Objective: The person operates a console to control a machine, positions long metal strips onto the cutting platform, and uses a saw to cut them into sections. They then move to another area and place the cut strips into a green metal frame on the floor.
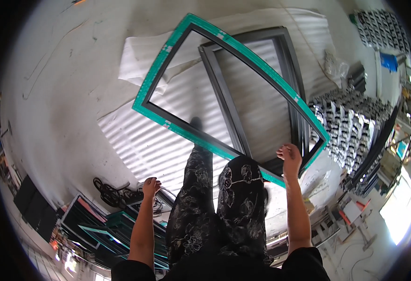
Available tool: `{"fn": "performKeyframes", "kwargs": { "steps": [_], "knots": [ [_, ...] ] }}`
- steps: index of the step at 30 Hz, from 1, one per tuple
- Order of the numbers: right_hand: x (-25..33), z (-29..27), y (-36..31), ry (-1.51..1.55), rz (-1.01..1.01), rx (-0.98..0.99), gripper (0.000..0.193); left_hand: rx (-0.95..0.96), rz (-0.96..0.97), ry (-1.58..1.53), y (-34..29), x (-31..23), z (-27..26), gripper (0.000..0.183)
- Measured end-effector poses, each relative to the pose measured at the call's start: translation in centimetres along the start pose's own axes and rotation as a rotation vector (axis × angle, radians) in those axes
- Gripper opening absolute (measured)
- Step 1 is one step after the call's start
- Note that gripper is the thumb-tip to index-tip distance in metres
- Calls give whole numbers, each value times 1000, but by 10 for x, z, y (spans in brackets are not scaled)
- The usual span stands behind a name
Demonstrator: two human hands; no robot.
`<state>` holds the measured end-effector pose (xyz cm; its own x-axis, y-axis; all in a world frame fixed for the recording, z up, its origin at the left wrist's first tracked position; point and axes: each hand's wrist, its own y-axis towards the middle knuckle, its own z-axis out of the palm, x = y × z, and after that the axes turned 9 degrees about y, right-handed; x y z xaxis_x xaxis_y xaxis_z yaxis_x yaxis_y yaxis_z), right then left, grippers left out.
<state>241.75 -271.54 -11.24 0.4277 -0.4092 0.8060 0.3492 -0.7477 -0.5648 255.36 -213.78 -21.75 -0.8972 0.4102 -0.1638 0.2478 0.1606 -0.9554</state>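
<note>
In front of my legs is a window frame (229,151) with dark inner edges and green protective film along its bars. It overlaps a dark grey frame (222,93) beneath it, and my right knee covers part of its near bar. My right hand (289,159) is over the near right corner of the green-filmed frame, fingers curled in; whether anything small is between them is hidden. Off to the left, my left hand (151,186) hangs away from the frame, its fingers loosely bent and apart, with nothing seen in it.
White sheeting (135,140) lies on the floor under the frames. Stacked metal profiles (350,126) stand on the right. At lower left are coiled black cable-like strips (109,192) and several leaning dark frames (81,220). A blue object (389,62) sits at upper right.
</note>
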Motion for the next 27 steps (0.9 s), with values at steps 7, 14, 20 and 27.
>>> {"fn": "performKeyframes", "kwargs": {
  "steps": [7,14,20,27],
  "knots": [
    [-160,-57,-57,57,523,-284,17,97,31,266,-8,-31,66,27],
    [-296,-36,-106,584,981,-502,18,326,33,360,-1,-56,190,29],
    [-352,0,-81,637,929,-326,12,337,-96,457,28,3,313,29],
    [-377,-10,-50,-315,274,-412,18,57,-215,418,68,62,387,33]
  ]
}}
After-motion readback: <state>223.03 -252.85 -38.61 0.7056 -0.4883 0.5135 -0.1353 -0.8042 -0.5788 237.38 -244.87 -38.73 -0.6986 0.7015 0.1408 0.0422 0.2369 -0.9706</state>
